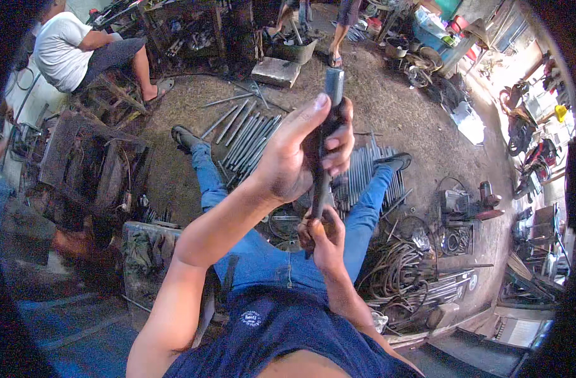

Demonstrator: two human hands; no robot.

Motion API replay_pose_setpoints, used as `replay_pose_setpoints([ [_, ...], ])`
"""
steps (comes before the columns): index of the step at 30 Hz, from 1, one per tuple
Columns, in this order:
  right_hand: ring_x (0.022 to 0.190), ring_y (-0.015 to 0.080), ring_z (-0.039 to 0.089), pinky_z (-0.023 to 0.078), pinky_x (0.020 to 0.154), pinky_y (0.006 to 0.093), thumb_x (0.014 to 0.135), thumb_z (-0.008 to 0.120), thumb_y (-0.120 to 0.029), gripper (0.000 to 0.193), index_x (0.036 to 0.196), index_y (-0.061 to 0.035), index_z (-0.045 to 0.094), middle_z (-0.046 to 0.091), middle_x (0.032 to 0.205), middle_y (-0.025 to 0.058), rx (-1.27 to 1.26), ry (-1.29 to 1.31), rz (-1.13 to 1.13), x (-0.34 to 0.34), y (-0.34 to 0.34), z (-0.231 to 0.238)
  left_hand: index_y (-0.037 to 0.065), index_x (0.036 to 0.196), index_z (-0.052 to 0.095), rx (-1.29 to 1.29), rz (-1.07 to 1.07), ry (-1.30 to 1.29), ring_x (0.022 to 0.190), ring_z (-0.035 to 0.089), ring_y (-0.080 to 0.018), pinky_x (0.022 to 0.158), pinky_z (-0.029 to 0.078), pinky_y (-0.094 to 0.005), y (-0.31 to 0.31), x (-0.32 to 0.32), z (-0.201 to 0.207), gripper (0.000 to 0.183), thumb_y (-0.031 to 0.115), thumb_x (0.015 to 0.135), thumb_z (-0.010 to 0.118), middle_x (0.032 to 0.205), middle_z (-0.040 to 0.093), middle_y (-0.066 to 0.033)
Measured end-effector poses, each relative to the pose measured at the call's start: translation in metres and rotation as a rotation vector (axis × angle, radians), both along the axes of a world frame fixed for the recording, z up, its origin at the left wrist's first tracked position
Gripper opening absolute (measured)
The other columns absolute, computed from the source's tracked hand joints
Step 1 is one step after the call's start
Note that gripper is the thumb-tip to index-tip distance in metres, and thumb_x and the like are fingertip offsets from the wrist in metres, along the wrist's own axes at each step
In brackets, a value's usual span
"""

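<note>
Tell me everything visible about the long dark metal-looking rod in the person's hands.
The long dark metal-looking rod is straight and slender, nearly black along most of its length, with a lighter grey, blunt, cylindrical upper end that looks thicker. It slants slightly, its top toward the picture's right, held up in front of the person's body. The bare left hand wraps its upper part; the bare right hand grips it near the lower tip. Both hands hide parts of its surface.

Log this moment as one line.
left hand: holds dark rod, upper part | right hand: holds it lower down | floor: metal rods laid out
</note>
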State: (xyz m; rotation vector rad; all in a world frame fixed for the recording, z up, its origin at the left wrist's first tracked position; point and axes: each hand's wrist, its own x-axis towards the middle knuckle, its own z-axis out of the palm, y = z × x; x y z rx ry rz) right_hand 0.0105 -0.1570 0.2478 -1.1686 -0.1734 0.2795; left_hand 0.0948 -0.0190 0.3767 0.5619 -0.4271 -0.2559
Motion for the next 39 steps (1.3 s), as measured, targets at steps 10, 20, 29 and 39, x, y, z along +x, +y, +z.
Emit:
replay_pose_setpoints([
  [10,0.051,0.0101,0.049,0.037,0.044,0.0235,0.091,0.061,-0.033,0.035,0.100,0.0000,0.054,0.056,0.071,0.0048,-0.001,-0.044,0.012,0.004,-0.003,-0.001,0.005,0.106,0.047,0.006,0.061,0.051,0.058,0.044,-0.0126,0.058,0.039,-0.0272,-0.001,-0.003,0.003,0.036,0.039,0.100,0.036,0.069,0.041,-0.0006],
  [20,0.053,0.0127,0.053,0.040,0.046,0.0246,0.094,0.055,-0.032,0.036,0.105,0.0033,0.056,0.060,0.074,0.0083,0.070,0.055,0.071,0.003,-0.005,0.002,0.003,0.116,0.049,-0.007,0.044,0.049,0.052,0.038,-0.0088,0.054,0.033,-0.0259,0.000,0.001,-0.003,0.039,0.035,0.100,0.033,0.069,0.039,0.0016],
  [29,0.053,0.0132,0.051,0.038,0.045,0.0251,0.096,0.050,-0.031,0.039,0.107,0.0053,0.056,0.059,0.072,0.0090,0.052,0.082,0.065,0.004,-0.005,0.007,0.005,0.113,0.047,-0.020,0.078,0.069,0.054,0.040,-0.0103,0.058,0.038,-0.0294,-0.004,0.007,-0.005,0.035,0.036,0.100,0.035,0.068,0.039,0.0015],
  [39,0.052,0.0156,0.049,0.035,0.043,0.0257,0.097,0.047,-0.034,0.043,0.112,0.0054,0.055,0.056,0.067,0.0116,0.111,0.164,0.079,-0.001,-0.006,0.005,0.006,0.115,0.046,-0.044,-0.037,0.145,0.057,0.042,-0.0137,0.053,0.039,-0.0286,-0.005,0.005,-0.013,0.037,0.039,0.100,0.037,0.070,0.041,-0.0004],
])
